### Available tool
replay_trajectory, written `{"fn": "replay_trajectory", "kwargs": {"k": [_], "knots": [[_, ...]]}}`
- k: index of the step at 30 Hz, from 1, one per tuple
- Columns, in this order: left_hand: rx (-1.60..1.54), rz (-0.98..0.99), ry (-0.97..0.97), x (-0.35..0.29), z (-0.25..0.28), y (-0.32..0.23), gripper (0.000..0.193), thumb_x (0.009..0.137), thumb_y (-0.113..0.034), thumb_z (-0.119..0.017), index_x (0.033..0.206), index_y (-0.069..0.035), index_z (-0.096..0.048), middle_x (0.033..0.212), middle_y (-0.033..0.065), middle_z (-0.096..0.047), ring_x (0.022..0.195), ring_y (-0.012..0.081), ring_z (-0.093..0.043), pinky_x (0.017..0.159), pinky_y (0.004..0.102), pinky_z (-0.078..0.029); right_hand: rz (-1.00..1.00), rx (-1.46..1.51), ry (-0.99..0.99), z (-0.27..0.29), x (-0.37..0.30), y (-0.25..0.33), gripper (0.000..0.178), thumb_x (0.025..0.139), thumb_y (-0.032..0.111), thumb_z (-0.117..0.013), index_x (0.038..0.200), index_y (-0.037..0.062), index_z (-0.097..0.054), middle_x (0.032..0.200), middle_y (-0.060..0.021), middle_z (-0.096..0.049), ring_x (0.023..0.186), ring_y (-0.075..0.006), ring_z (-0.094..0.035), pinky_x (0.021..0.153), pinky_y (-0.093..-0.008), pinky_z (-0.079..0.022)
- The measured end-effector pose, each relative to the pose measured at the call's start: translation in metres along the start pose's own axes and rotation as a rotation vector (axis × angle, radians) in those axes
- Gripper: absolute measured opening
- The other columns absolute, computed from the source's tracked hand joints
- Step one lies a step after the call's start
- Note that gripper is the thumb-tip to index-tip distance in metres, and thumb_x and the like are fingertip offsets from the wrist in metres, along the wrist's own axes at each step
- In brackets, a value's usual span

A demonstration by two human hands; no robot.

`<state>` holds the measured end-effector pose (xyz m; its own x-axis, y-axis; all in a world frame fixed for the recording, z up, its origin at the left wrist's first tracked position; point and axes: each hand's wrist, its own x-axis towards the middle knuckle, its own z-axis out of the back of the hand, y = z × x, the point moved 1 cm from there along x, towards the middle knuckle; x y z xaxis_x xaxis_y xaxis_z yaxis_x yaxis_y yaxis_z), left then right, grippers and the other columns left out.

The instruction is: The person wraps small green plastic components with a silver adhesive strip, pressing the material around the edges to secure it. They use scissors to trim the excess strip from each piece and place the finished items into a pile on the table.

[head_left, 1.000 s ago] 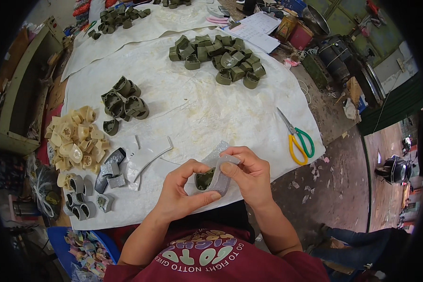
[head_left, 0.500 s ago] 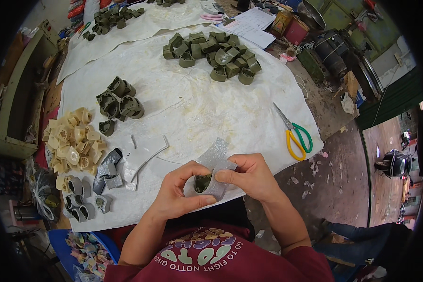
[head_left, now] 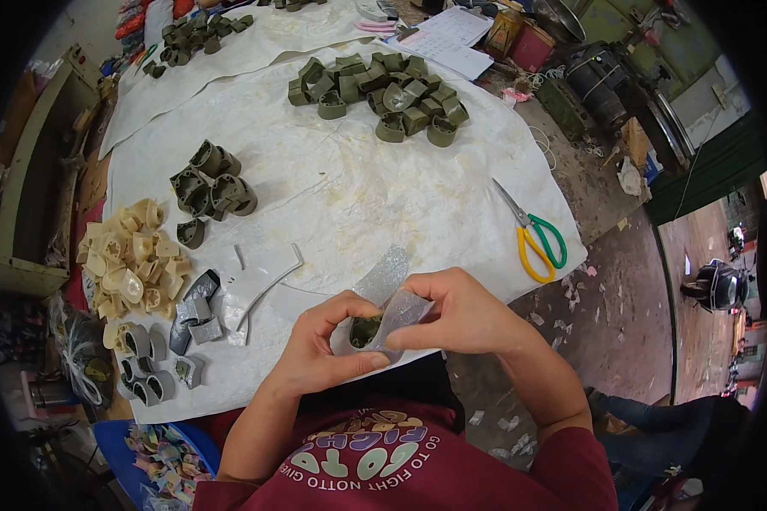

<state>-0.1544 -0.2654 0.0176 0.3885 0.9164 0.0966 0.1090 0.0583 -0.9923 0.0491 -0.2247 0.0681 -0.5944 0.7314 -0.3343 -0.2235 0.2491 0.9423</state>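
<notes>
Head view: both hands were together over the near edge of the white-covered surface [head_left: 315,213], holding one work-piece. The left hand [head_left: 328,341] was curled around a hollow dark-green piece [head_left: 366,330], its thumb along the lower side and its index finger at the top; the remaining fingers were mostly out of sight behind. The right hand [head_left: 447,311] pinched a glittery silver strip [head_left: 404,317] between thumb and bent fingers, against the right side of the piece. The strip covered much of the piece's outer wall, so its full shape could not be read; a length of similar silver material projected beyond the fingers, and its join with the pinched part was hidden. Left of the hands lay silver-grey wrapped pieces [head_left: 149,385], some overlapping, and a heap of beige pieces [head_left: 132,264] too jumbled to count. Beyond stood a small cluster of green pieces [head_left: 213,186] and a larger green heap [head_left: 375,89]. Scissors [head_left: 533,243] with one yellow and one green handle lay open at right. A blue basin [head_left: 111,460] was cut off by the lower edge, its mixed scraps indistinct.
</notes>
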Motion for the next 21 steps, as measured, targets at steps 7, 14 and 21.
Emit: {"fn": "replay_trajectory", "kwargs": {"k": [7, 14, 21], "knots": [[-0.001, 0.011, 0.002, 0.002, 0.0, -0.002, 0.036, 0.069, -0.01, -0.082, 0.1, -0.004, -0.064, 0.089, 0.0014, -0.059, 0.085, 0.0109, -0.056, 0.079, 0.0263, -0.043, -0.016, -0.079, -0.057, 0.002, 0.003, -0.009, 0.019, 0.075, 0.014, -0.071, 0.079, -0.0012, -0.061, 0.064, -0.0004, -0.058, 0.06, -0.0043, -0.05, 0.052, -0.0243, -0.04], [-0.074, 0.02, 0.026, 0.0, 0.001, 0.002, 0.038, 0.069, -0.008, -0.081, 0.102, -0.004, -0.064, 0.092, 0.0016, -0.059, 0.088, 0.0113, -0.056, 0.081, 0.0261, -0.042, 0.004, -0.174, -0.032, 0.001, 0.002, -0.002, 0.012, 0.078, 0.006, -0.068, 0.087, -0.002, -0.066, 0.075, 0.0005, -0.063, 0.069, -0.0036, -0.055, 0.059, -0.0211, -0.045], [-0.217, 0.064, 0.094, -0.001, 0.003, 0.005, 0.041, 0.07, -0.006, -0.08, 0.107, -0.003, -0.064, 0.103, 0.0051, -0.061, 0.1, 0.0149, -0.056, 0.09, 0.0286, -0.04, 0.024, 0.005, 0.014, 0.007, 0.007, -0.013, 0.012, 0.076, 0.008, -0.065, 0.083, -0.0013, -0.068, 0.067, 0.0024, -0.06, 0.063, -0.0025, -0.05, 0.056, -0.021, -0.042]]}}
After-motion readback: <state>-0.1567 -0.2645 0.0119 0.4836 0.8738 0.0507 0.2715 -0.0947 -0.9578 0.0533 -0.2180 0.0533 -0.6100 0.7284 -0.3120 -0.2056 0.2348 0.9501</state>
